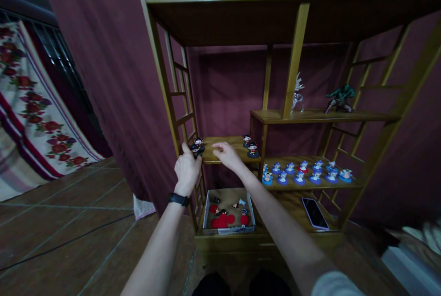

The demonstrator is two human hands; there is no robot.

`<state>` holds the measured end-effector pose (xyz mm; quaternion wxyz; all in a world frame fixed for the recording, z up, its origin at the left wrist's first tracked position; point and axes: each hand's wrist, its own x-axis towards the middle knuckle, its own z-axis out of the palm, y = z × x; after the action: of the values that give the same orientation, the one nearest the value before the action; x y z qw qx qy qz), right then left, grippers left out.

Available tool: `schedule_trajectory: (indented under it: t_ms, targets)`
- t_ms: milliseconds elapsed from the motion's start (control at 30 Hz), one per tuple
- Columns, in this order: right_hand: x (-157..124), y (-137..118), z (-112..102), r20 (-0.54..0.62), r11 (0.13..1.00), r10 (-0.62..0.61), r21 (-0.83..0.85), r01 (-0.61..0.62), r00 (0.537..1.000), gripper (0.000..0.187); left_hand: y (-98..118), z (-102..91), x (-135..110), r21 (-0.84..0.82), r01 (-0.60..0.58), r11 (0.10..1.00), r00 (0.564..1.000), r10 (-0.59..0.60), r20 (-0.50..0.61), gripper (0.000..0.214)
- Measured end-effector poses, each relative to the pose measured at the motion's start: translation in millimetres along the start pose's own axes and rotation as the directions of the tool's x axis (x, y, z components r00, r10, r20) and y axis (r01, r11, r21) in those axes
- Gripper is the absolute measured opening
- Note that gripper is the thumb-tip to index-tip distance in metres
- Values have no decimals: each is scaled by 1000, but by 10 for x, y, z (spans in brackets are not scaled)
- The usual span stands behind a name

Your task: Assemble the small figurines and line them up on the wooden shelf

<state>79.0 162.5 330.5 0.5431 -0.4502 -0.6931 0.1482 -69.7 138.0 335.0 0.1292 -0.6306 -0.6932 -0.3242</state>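
Note:
At the left end of the small wooden shelf [225, 151], my left hand [186, 170] has its thumb and fingers around a small dark-haired doll figurine [195, 149] standing there, partly hidden by the hand. A similar doll figurine [199, 141] stands just behind it. My right hand [226, 154] hovers over the shelf's front middle, fingers loosely apart with nothing in them. Toward the shelf's right end stand two more doll figurines, one at the back [246, 140] and one in front [252, 149].
Below sits a shallow cardboard box [253, 220] with loose figurine pieces and red discs [220, 221]. Several blue-based figurines [299, 176] line the lower right shelf. A phone [314, 213] lies underneath. Above are a clear deer ornament [297, 96] and a green figure [342, 98].

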Motion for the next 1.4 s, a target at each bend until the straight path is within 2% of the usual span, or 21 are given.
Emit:
schedule_trajectory:
  t_ms: [67,133,267,367,567,767,1067,1300,1400]
  targets:
    - [251,85,122,73,992,59,-113,-51,996,24,0,-4,1,3,8,1000,1000,-8,-3,69]
    - [434,168,227,135,984,106,-154,-85,985,27,1,-12,6,4,19,1000,1000,-19,6,70]
    - [647,281,388,282,993,119,-61,-106,952,33,-1,-29,25,7,34,999,999,-34,41,70]
    - [726,292,478,340,995,98,-66,-80,935,26,-8,-24,38,13,38,999,998,-39,40,72]
    - [775,210,570,317,979,150,-177,-97,937,23,-28,0,30,11,19,1000,1000,-19,23,73]
    - [803,249,558,302,971,208,-177,-159,930,22,-23,-18,17,11,33,999,999,-33,21,72]
    - [777,274,544,317,987,143,-113,-113,937,18,9,-49,0,-8,44,999,998,-43,38,70]
    - [784,293,571,274,953,154,-294,-70,949,29,4,-78,16,-18,38,999,997,-37,67,68]
    - [793,301,577,258,945,153,-321,-65,954,34,-8,-87,38,-26,48,999,994,-46,97,68]
